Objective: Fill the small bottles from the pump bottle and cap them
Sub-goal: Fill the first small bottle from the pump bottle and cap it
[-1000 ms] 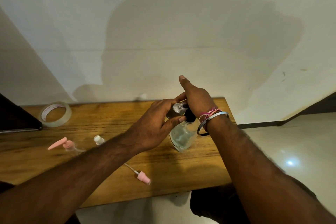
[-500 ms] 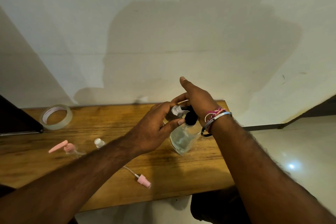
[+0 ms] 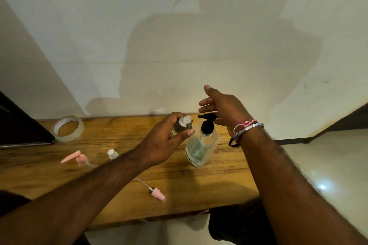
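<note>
Head view: you're gripping the small uncapped bottle point(image 3: 182, 125) in your left hand point(image 3: 167, 141), fingers curling round it, just left of the pump bottle point(image 3: 202, 145) standing on the wooden table point(image 3: 199, 189); your right hand point(image 3: 225, 108) is hovering above the pump, fingers straight, apart

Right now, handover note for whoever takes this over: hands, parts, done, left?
Left hand grips a small uncapped bottle, mouth beside the black nozzle of the pump bottle.
Right hand is open, above the pump head, not touching it.
On the wooden table: a pink pump cap on its small bottle, another small bottle with a white top, a loose pink spray cap with its tube.
Done: cannot tell any fill level.
Left: pump, cap the held bottle, check the others.
</note>
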